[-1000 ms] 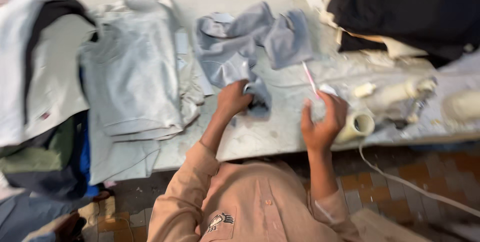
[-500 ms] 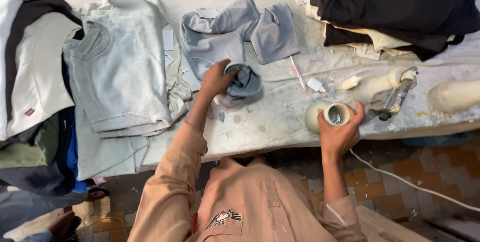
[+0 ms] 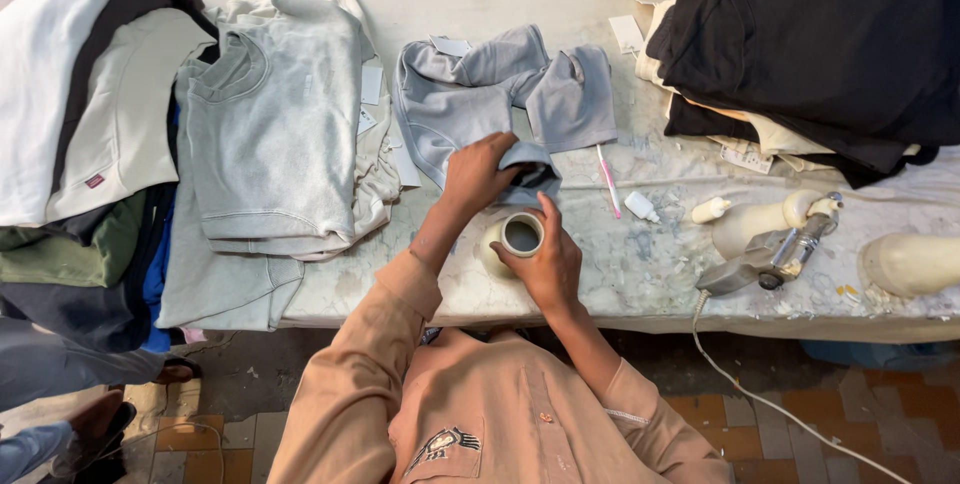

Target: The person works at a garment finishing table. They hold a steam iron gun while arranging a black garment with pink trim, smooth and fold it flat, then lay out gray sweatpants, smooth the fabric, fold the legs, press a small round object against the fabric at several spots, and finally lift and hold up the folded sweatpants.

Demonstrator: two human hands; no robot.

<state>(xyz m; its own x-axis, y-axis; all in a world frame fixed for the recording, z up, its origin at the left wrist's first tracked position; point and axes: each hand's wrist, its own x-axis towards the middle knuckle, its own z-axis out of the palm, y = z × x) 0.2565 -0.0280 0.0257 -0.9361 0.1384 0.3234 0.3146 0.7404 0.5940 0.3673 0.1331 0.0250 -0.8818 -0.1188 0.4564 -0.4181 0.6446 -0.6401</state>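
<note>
My left hand (image 3: 478, 174) grips a fold of a crumpled grey garment (image 3: 480, 94) lying on the stained white table (image 3: 650, 254). My right hand (image 3: 545, 259) is wrapped around a small cream jar (image 3: 512, 241) with dark liquid inside, standing at the table's near edge just below the garment. Both arms wear tan sleeves. A pink pen (image 3: 608, 179) lies to the right of the garment.
A stack of grey sweatshirts (image 3: 270, 134) and a pile of mixed clothes (image 3: 80, 144) sit on the left. Black and cream garments (image 3: 820, 44) are heaped at top right. A small white bottle (image 3: 641, 206), a corded spray gun (image 3: 770, 254) and cream bottles (image 3: 910, 262) lie on the right.
My right hand has brought the cream jar leftward from the right side to just below the grey garment. My left hand stays on the garment's fold.
</note>
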